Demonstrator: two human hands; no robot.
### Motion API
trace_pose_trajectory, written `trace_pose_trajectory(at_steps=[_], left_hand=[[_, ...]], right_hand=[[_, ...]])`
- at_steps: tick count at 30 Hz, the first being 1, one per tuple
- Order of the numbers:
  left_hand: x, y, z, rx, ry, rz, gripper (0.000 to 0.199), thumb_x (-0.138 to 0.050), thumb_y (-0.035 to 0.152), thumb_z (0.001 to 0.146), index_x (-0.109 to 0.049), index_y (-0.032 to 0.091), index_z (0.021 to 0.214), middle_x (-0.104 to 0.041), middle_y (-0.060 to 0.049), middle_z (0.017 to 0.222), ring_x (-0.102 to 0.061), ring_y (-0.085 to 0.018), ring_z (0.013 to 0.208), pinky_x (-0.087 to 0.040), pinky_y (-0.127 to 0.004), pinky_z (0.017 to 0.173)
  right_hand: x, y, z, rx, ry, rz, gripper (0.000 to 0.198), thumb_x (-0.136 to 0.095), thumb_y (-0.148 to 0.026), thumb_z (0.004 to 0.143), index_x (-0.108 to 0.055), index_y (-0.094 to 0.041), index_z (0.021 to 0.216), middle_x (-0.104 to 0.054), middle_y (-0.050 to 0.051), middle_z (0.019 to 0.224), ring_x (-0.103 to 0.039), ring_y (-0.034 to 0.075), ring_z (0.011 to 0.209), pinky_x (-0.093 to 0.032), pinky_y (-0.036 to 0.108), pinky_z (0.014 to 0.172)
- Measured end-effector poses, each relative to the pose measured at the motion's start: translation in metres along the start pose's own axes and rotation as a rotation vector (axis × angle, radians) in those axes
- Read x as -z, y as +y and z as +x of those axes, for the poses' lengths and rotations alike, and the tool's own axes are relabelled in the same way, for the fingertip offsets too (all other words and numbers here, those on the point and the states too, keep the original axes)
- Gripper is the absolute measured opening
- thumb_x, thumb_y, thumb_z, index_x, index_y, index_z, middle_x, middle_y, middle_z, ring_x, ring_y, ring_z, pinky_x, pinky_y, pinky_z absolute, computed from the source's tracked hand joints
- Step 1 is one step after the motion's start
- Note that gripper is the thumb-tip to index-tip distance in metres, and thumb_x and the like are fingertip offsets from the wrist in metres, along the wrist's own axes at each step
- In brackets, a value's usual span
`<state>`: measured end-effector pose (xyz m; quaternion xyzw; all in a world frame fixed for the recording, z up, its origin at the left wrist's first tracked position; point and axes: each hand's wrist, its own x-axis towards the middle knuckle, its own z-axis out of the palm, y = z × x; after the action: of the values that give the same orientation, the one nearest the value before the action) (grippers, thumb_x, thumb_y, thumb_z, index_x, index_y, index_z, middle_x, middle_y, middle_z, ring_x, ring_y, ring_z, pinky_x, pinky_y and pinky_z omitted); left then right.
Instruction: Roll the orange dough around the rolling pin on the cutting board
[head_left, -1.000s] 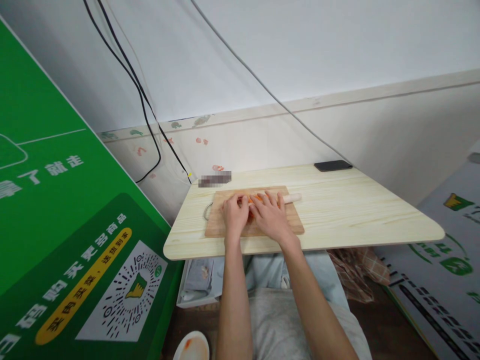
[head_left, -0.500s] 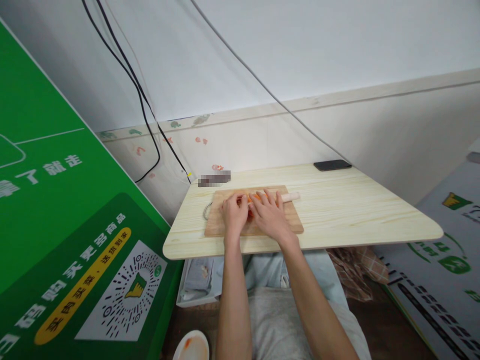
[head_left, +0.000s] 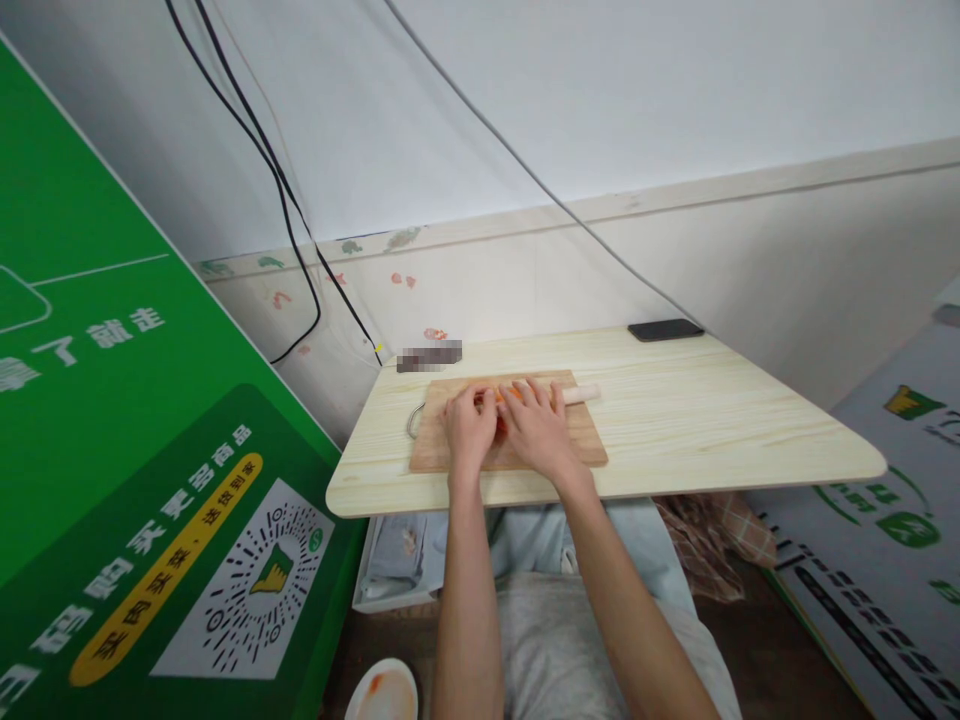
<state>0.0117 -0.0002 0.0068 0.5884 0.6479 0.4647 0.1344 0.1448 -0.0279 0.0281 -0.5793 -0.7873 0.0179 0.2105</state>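
Head view: pale wall (head_left: 660, 90) fills the back, beyond your cutting board (head_left: 429, 455). Green printed panel (head_left: 97, 450) stands left of the board. Light wood-grain table (head_left: 712, 420) is under the board, stretching farther to its right. White printed panel (head_left: 847, 570) is right of the board, well apart. Your grey top (head_left: 555, 640) and light-blue trousers (head_left: 525, 545) are on the board's near side, lower down. Board itself: brown wood, lying flat. Brown checked cloth (head_left: 712, 545) hangs low, right of the board; white box (head_left: 394, 600) sits low on its near left.

Your right hand (head_left: 538, 425) lies palm down over the board's middle, fingers spread across an orange item (head_left: 509, 395). Your left hand (head_left: 470, 428) is over the board's left half, fingers curled, thumb and index close together; can't tell if they're pinching anything. White dish (head_left: 384, 692), orange-red smear on it: well below the board, near left. Dark phone-like slab (head_left: 665, 330): beyond the board, rightward. Pixelated item (head_left: 429, 356): just beyond the board's far left corner. Orange item: on the board, mostly covered by your fingers, shape unclear. Pale rod (head_left: 586, 394): pokes past the board's right edge, beside your right fingertips. Metal loop (head_left: 411, 422): at the board's left edge.
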Motion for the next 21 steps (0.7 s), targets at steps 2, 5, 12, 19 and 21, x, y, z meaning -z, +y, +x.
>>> trace_pose_trajectory(at_steps=[2, 5, 12, 19, 21], left_hand=[[0.0, 0.0, 0.0, 0.004, 0.002, 0.002, 0.024, -0.058, 0.033, 0.1, -0.08, 0.023, 0.102, -0.083, -0.009, 0.107, -0.075, -0.025, 0.105, -0.055, -0.04, 0.102], [0.0, 0.0, 0.0, 0.01, 0.002, 0.006, 0.024, -0.058, 0.032, 0.1, -0.08, 0.023, 0.104, -0.083, -0.009, 0.107, -0.074, -0.025, 0.106, -0.055, -0.04, 0.101], [0.0, 0.0, 0.0, 0.008, 0.001, 0.002, 0.023, -0.059, 0.032, 0.1, -0.08, 0.024, 0.104, -0.083, -0.01, 0.108, -0.075, -0.026, 0.105, -0.055, -0.041, 0.102], [-0.001, -0.002, 0.0, 0.008, 0.009, -0.009, 0.024, -0.058, 0.031, 0.1, -0.08, 0.023, 0.104, -0.083, -0.009, 0.106, -0.075, -0.025, 0.104, -0.055, -0.039, 0.101], [-0.001, -0.002, 0.0, 0.008, 0.013, -0.014, 0.024, -0.058, 0.031, 0.1, -0.08, 0.023, 0.105, -0.083, -0.009, 0.106, -0.075, -0.025, 0.104, -0.055, -0.039, 0.101]], right_hand=[[0.006, 0.003, -0.003, 0.03, -0.055, 0.012, 0.054, -0.032, -0.031, 0.113, -0.055, -0.02, 0.16, -0.052, 0.013, 0.168, -0.036, 0.032, 0.16, -0.014, 0.061, 0.133], [0.013, 0.007, -0.007, 0.05, -0.125, 0.034, 0.054, -0.031, -0.033, 0.113, -0.054, -0.021, 0.161, -0.049, 0.011, 0.169, -0.035, 0.031, 0.161, -0.014, 0.062, 0.133], [-0.002, -0.001, -0.001, -0.005, 0.001, 0.002, 0.054, -0.032, -0.039, 0.115, -0.055, -0.022, 0.16, -0.05, 0.012, 0.169, -0.03, 0.032, 0.164, -0.008, 0.062, 0.134], [0.023, 0.005, -0.014, 0.044, -0.153, 0.05, 0.052, -0.036, -0.043, 0.114, -0.057, -0.024, 0.158, -0.053, 0.011, 0.167, -0.037, 0.03, 0.16, -0.014, 0.06, 0.134], [0.027, 0.008, -0.015, 0.063, -0.172, 0.059, 0.053, -0.034, -0.045, 0.114, -0.058, -0.024, 0.157, -0.052, 0.011, 0.168, -0.036, 0.03, 0.161, -0.014, 0.06, 0.134]])
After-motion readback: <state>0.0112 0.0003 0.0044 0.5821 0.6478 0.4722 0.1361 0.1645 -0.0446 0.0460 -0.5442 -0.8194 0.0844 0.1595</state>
